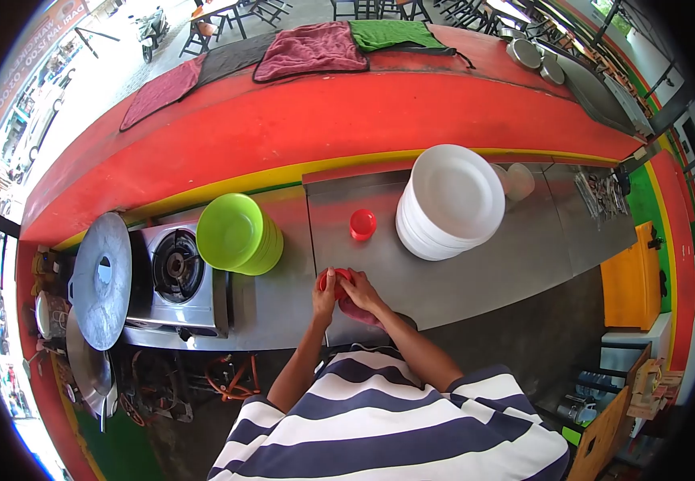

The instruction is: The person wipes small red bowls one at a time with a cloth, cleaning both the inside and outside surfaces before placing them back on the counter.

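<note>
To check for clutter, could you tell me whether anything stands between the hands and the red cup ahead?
Nothing visible: only bare counter separates the red cup from the left hand and right hand, which hold a red item.

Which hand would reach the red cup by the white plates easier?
Probably the right hand: the cup sits straight ahead of it, while the left hand is farther aside. Both hold a red item.

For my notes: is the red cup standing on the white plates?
No, the red cup stands on the steel counter beside the white plates.
</note>
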Demonstrator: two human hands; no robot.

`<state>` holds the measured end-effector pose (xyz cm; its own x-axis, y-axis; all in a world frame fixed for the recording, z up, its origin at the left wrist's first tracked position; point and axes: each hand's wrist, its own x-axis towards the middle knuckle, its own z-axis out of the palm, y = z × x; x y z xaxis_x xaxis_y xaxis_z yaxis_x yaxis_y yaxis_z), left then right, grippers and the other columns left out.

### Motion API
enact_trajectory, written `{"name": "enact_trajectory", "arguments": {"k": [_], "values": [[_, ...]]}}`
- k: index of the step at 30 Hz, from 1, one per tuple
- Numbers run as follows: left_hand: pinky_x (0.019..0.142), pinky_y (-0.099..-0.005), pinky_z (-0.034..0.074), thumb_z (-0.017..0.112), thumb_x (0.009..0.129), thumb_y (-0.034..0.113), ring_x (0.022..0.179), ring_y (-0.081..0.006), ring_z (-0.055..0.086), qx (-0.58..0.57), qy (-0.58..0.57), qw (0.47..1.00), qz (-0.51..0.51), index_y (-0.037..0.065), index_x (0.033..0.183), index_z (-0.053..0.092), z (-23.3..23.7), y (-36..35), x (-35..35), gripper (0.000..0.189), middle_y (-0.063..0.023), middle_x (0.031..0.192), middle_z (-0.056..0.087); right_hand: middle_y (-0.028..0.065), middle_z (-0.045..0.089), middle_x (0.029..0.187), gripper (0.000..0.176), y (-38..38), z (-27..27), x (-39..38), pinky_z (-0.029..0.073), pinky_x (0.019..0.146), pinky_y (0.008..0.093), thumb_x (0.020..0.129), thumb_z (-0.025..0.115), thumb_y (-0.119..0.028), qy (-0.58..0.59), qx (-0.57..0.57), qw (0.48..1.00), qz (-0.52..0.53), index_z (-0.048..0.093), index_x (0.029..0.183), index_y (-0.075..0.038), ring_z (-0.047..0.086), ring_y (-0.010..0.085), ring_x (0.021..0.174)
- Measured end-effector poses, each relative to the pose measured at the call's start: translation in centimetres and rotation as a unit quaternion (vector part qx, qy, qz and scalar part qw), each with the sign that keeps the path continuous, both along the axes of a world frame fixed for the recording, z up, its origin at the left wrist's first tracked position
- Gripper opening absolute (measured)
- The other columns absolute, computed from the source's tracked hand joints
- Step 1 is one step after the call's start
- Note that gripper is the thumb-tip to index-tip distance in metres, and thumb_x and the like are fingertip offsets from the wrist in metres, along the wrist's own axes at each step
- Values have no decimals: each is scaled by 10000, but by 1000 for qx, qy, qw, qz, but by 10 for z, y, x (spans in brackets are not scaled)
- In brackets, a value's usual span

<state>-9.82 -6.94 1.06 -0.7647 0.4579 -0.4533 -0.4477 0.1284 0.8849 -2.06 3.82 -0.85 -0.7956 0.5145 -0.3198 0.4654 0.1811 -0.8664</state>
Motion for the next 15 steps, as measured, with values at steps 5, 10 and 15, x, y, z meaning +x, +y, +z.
{"name": "enact_trajectory", "arguments": {"k": [5,10,15], "values": [[892,-314,487,593,914,590,1016,-190,589,30,-41,999,8,40,1245,596,5,-19,-38,643,-100,1100,628,204,643,1149,446,-6,-25,-49,476,915,350,963,546,-350,35,-35,998,40,579,1204,25,618,246,1059],[872,-327,499,585,915,596,1020,-201,600,17,22,1000,-2,56,1237,604,-3,-4,-72,629,-115,1113,639,199,656,1169,565,0,-15,-79,479,927,349,953,568,-408,67,-149,986,-36,558,1252,71,623,247,1101],[877,-339,500,577,926,571,1018,-207,614,-6,88,996,-16,57,1233,604,2,21,-99,600,-123,1110,656,175,667,1135,537,20,5,-106,481,881,339,953,570,-418,52,-157,984,-61,593,1223,46,628,239,1022]]}}
